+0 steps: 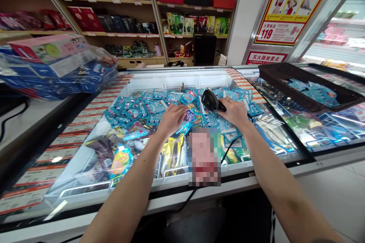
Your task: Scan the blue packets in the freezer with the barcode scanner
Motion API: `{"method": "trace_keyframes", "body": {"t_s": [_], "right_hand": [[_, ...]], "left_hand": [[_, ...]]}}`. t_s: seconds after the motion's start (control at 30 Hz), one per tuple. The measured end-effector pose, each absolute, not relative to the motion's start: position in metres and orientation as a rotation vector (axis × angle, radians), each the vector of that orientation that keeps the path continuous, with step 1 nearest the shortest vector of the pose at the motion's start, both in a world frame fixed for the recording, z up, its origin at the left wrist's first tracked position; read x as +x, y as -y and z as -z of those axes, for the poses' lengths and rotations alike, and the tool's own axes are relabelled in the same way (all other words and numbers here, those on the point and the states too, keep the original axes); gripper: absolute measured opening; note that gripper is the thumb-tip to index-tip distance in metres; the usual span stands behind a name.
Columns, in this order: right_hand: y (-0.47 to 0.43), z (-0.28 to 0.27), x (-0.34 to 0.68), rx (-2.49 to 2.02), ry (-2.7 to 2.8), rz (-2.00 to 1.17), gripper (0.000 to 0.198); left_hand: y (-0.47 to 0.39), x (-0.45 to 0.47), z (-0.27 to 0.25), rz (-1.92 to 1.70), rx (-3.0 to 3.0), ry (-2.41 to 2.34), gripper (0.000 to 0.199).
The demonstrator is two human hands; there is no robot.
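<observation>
My right hand (234, 113) is wrapped round the handle of a black barcode scanner (210, 100), its head tilted up and to the left. A black cable (229, 152) hangs below that hand. To the left, my left hand (172, 118) has its fingers together and curled, beside a blue and purple packet (189, 116). The thumb and whatever lies under the palm are hidden. Many light-blue packets (155, 107) are heaped around both hands in the glass-topped freezer (85, 176). Yellow wrappers (172, 153) and a blue-yellow ice cream packet (122, 161) lie nearer me.
A brown basket (288, 69) with more light-blue packets stands on the right. Boxes in clear plastic (61, 64) sit at the left. Behind are shelves (122, 0) of boxes and bottles, and a black device (204, 49). A blurred patch covers part of the front edge.
</observation>
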State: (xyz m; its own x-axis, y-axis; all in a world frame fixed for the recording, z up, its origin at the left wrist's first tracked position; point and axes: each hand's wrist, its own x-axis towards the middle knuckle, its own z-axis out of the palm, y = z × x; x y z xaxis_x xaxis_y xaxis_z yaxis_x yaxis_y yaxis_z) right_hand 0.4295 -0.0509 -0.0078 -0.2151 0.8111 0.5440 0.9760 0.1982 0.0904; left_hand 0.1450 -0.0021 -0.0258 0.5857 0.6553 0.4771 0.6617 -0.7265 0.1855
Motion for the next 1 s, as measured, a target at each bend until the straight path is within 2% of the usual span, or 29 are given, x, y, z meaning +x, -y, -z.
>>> {"method": "trace_keyframes", "body": {"t_s": [0.23, 0.5, 1.0], "right_hand": [[0.050, 0.009, 0.429, -1.677, 2.106, 0.615, 0.037], [0.049, 0.010, 0.430, -1.675, 2.069, 0.599, 0.040], [0.047, 0.013, 0.430, -1.686, 2.039, 0.646, 0.036]], "left_hand": [[0.012, 0.165, 0.020, 0.849, -3.246, 0.847, 0.044], [0.026, 0.177, 0.014, 0.430, -3.288, 1.026, 0.046], [0.004, 0.157, 0.032, 0.770, -2.781, 1.460, 0.053]]}}
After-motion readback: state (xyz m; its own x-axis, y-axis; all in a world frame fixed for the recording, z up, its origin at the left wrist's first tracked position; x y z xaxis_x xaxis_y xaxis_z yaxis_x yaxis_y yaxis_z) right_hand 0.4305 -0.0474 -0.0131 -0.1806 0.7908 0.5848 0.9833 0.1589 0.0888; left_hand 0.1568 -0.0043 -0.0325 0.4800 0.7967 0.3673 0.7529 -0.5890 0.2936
